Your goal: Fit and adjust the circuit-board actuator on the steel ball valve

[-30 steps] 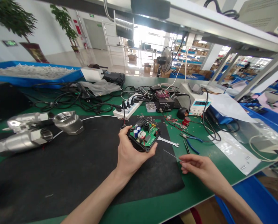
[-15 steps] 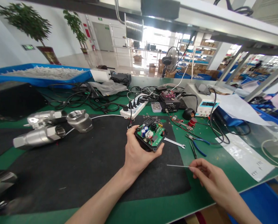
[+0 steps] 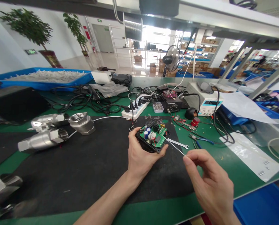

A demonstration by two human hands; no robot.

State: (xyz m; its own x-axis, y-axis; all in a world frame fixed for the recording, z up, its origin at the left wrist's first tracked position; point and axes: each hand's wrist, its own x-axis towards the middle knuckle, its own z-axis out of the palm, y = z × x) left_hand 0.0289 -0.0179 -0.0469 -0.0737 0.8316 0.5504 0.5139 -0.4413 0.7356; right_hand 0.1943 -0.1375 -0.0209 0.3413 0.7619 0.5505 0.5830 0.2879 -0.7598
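Green circuit board (image 3: 154, 137) in its black case sits gripped in the left hand (image 3: 139, 156) above the black mat (image 3: 83, 168). The right hand (image 3: 211, 184) pinches a thin wire (image 3: 175, 148) whose tip reaches the board. A wrench (image 3: 179, 143) lies just beside it on the surface (image 3: 223, 162).

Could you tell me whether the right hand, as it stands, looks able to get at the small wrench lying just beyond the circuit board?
Probably yes: the right hand sits near the wrench, with nothing between them, though its grip already pinches a thin wire.
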